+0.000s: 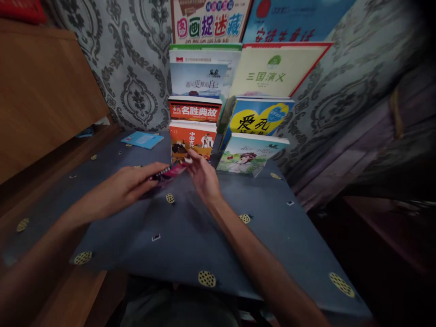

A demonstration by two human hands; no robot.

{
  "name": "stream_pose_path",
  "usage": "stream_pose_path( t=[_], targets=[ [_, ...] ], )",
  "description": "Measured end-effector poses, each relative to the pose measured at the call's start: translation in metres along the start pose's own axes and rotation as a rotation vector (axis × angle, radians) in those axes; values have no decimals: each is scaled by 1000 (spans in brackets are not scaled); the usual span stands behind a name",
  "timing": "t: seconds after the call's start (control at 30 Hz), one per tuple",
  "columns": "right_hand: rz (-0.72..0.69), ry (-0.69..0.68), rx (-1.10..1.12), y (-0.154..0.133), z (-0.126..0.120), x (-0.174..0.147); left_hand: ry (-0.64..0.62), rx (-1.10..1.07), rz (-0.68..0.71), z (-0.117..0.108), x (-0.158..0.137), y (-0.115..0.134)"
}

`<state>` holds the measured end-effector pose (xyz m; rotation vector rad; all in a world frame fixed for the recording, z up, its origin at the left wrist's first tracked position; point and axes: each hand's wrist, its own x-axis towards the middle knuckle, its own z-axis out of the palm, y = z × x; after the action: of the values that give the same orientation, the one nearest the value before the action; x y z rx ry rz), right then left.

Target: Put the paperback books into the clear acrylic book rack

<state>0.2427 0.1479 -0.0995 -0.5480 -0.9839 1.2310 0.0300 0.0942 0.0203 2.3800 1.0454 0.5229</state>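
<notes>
A thin book with a dark and magenta cover (170, 173) is tilted above the table, slightly blurred. Its left end is gripped by my left hand (138, 181), thumb and fingers closed on it. At the book's right end, my right hand (203, 175) has its fingers pinched on the edge. Just behind the hands stands an orange book (193, 140), partly covered by my right fingers. To the right of it, a green book with a drawn figure (250, 154) leans in the front row of the tiered display.
Behind stand a red-titled book (195, 110), a blue and yellow book (257, 118), a cream book (272, 75) and more books higher up. A light-blue booklet (143, 140) lies on the grey-blue tablecloth (218, 240). A wooden cabinet (47, 86) borders the left; a curtain (361, 127) hangs right.
</notes>
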Motion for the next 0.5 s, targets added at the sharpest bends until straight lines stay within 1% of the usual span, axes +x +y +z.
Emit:
stream_pose_path(
  t=[0.07,0.13,0.17,0.2,0.27,0.33,0.4,0.43,0.5],
  targets=[
    [-4,13,26,-14,0,-4,-28,134,82,15,-11,5],
    [8,-4,24,-20,-5,-11,-49,213,163,40,-24,-1],
    [25,-19,18,-19,-10,-15,-35,272,178,55,-31,-7],
    [47,-31,4,-16,-17,-20,-17,355,149,71,-37,-15],
    [127,-42,-55,-8,-34,-29,-6,515,150,103,-50,-31],
    [208,-53,-196,-3,-52,-38,-15,618,180,129,-60,-45],
    [195,-103,-445,-3,-62,-46,6,679,198,145,-67,-53],
    [166,-158,-574,-6,-62,-50,18,696,204,149,-69,-55],
    [93,-318,-761,-11,-50,-57,42,701,207,154,-71,-56]
  ],
)
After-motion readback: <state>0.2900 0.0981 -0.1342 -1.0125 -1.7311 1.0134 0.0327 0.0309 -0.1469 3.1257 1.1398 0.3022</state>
